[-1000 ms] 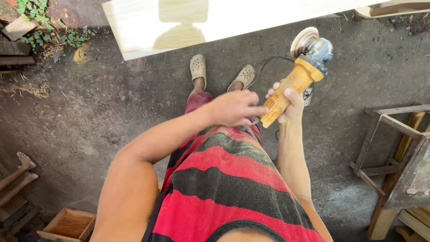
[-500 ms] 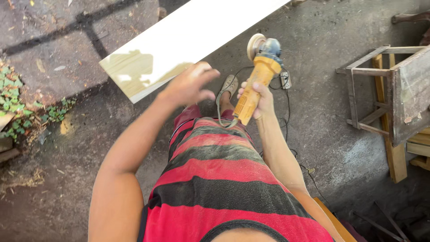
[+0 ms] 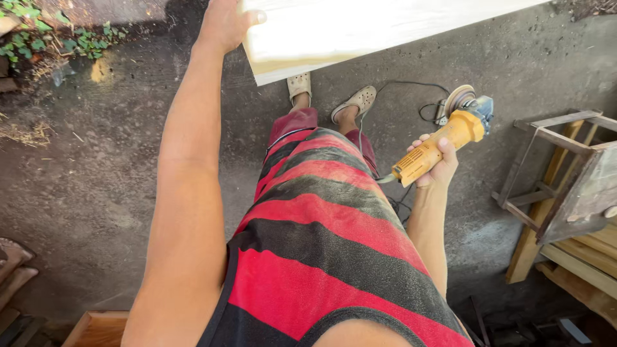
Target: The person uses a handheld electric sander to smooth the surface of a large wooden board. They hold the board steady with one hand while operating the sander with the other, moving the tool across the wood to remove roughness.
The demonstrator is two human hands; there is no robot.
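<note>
Head view, looking down: a person in a red-and-black striped shirt stands on a concrete floor (image 3: pixel 96 167). The left hand (image 3: pixel 225 22) grips the near end of a pale wooden board (image 3: pixel 360 29), thumb over its edge. The right hand (image 3: pixel 437 164) is clenched around the yellow body of an angle grinder (image 3: pixel 443 141), held low beside the hip, its cord (image 3: pixel 411 90) trailing on the floor near the sandalled feet (image 3: pixel 334 93). Wooden frames (image 3: pixel 565 186) stand to the right.
</note>
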